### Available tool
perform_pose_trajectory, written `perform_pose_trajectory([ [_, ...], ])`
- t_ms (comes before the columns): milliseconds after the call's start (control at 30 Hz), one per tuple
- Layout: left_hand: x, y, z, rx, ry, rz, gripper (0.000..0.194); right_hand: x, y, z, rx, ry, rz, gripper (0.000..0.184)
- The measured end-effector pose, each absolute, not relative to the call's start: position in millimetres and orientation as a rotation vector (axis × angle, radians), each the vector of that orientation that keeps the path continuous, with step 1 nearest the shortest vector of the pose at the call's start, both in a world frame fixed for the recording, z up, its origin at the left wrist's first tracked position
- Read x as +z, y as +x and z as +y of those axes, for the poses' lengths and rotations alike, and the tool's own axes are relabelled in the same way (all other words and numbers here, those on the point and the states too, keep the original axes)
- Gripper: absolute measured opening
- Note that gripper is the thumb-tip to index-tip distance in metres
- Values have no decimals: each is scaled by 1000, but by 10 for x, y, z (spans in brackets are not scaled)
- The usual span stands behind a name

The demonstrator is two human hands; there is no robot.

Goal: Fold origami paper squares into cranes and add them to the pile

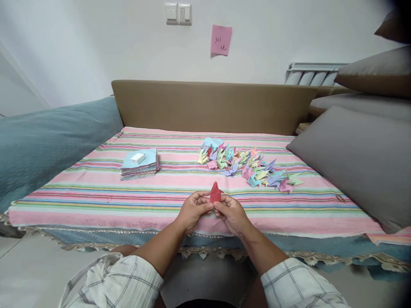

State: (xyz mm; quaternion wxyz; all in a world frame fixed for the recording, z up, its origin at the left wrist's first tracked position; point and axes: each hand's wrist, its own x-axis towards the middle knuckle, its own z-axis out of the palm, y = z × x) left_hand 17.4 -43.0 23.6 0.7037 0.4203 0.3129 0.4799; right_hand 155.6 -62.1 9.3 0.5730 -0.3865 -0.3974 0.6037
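Observation:
A small red folded-paper crane (215, 194), pointed at the top, is held upright between both hands above the striped cloth. My left hand (194, 209) pinches its lower left side between thumb and fingers. On the lower right side, my right hand (231, 214) pinches it the same way, and the two thumbs nearly meet. Beyond the hands lies a pile of folded paper cranes (236, 160) in many pastel colours. To the left sits a stack of square paper sheets (140, 167), light blue on top, with a small white block (138, 158) resting on it.
The striped cloth (96, 192) covers a sofa seat with a brown backrest (208, 107). A blue armrest (54, 141) bounds the left, and grey cushions (359, 158) are heaped at the right. A pink note (221, 39) and light switches (178, 14) are on the wall.

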Motion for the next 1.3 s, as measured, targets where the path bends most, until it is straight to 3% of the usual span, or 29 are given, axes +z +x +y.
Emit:
perform_pose_trajectory([
  [167, 221, 178, -415, 1062, 906, 713, 46, 57, 1565, -598, 1402, -903, -966, 30],
  [400, 179, 217, -442, 1195, 980, 745, 30, -33, 1585, -544, 1042, -1004, -1065, 24],
  [633, 171, 209, -428, 1240, 980, 656, 30, 38, 1570, -619, 909, -1025, -1269, 27],
  [933, 141, 175, -421, 1237, 1076, 724, 23, -19, 1664, -606, 882, -962, -1364, 36],
  [1300, 157, 164, -435, 1333, 1454, 914, 19, 6, 1603, -622, 1005, -1001, -1248, 22],
])
